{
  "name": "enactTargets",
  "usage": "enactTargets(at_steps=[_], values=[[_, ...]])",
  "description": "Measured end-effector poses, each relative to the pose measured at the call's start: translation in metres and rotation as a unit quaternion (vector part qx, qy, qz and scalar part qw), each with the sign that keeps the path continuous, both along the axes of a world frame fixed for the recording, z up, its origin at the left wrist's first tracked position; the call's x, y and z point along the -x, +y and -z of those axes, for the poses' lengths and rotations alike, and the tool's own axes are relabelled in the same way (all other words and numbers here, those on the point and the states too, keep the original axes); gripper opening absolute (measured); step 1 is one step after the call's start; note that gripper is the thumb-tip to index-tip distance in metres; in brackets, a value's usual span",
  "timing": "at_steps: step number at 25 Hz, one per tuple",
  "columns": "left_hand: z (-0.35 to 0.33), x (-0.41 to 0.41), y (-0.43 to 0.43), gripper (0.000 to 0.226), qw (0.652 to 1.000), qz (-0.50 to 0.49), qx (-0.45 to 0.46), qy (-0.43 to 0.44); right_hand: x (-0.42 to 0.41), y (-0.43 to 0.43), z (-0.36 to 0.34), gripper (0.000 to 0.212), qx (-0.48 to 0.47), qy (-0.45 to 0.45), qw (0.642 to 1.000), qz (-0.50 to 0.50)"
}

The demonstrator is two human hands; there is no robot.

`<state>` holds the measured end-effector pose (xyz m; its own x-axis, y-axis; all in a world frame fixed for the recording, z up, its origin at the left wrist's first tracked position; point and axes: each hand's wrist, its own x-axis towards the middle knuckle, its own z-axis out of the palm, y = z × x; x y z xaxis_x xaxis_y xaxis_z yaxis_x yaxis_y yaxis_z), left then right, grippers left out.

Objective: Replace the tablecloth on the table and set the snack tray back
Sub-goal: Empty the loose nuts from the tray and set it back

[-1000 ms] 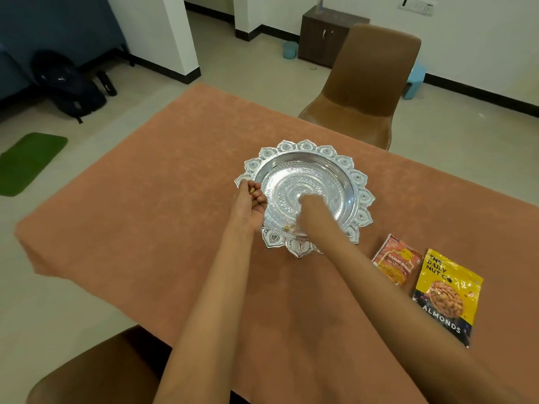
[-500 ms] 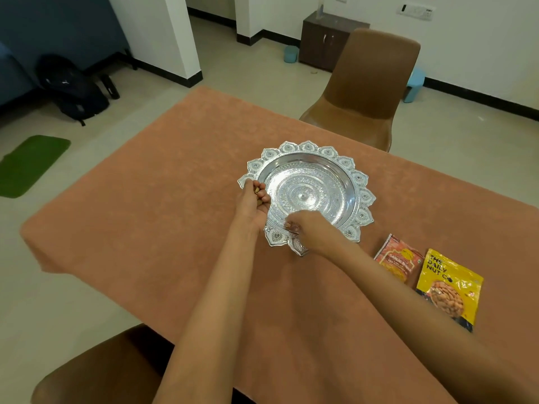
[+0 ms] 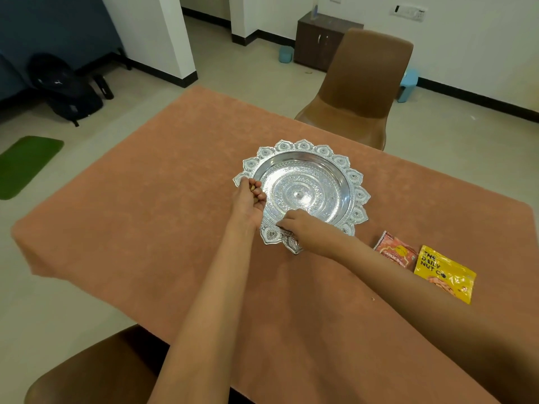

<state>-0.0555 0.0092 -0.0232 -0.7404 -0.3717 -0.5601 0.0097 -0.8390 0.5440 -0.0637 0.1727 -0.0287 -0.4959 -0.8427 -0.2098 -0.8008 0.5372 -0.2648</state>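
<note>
An orange tablecloth covers the table. The ornate silver snack tray stands on it near the middle and has nothing in it. My left hand is at the tray's left rim, its fingers curled round a small yellowish-brown bit. At the near rim my right hand rests with its fingertips bunched together, and whether they pinch anything is hidden. A red snack packet and a yellow nut packet lie flat to the right of the tray, partly behind my right forearm.
One brown chair stands at the far side of the table, another at the near edge. A black backpack and a green mat lie on the floor to the left. A small crumb sits on the cloth.
My right hand has drawn back from the middle of the tray to its near rim and stayed there. My left hand has kept its place at the left rim.
</note>
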Motion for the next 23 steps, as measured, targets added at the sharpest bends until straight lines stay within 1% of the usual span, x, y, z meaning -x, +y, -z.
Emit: enactTargets(at_steps=[2,4,8,10,13,16,20,23], values=[[0.002,-0.001,0.002,0.031,1.0,-0.002,0.005,-0.005,0.001,0.007,-0.009,0.049,-0.026,-0.044,0.999,-0.019],[0.003,-0.002,0.002,0.031,1.0,-0.005,0.011,-0.01,0.007,0.011,-0.021,0.05,-0.037,-0.1,0.994,-0.013],[0.004,-0.004,0.002,0.031,1.0,-0.007,0.022,-0.009,0.024,0.016,-0.04,0.03,-0.042,-0.192,0.981,0.007],[0.004,-0.004,0.003,0.031,1.0,-0.008,0.026,-0.008,0.027,0.017,-0.042,0.03,-0.017,-0.227,0.973,0.036],[0.003,-0.004,0.004,0.03,0.999,-0.006,0.035,-0.01,0.029,0.019,-0.037,0.029,0.016,-0.23,0.971,0.064],[0.003,-0.002,0.003,0.03,0.999,-0.002,0.044,-0.01,0.034,0.016,-0.039,0.025,0.015,-0.233,0.969,0.08],[0.009,-0.004,0.0,0.029,0.997,0.001,0.072,-0.018,0.028,0.002,-0.037,0.015,0.017,-0.181,0.978,0.099],[0.011,-0.004,0.001,0.031,0.996,0.006,0.084,-0.017,0.022,0.0,-0.034,0.012,0.029,-0.168,0.979,0.114]])
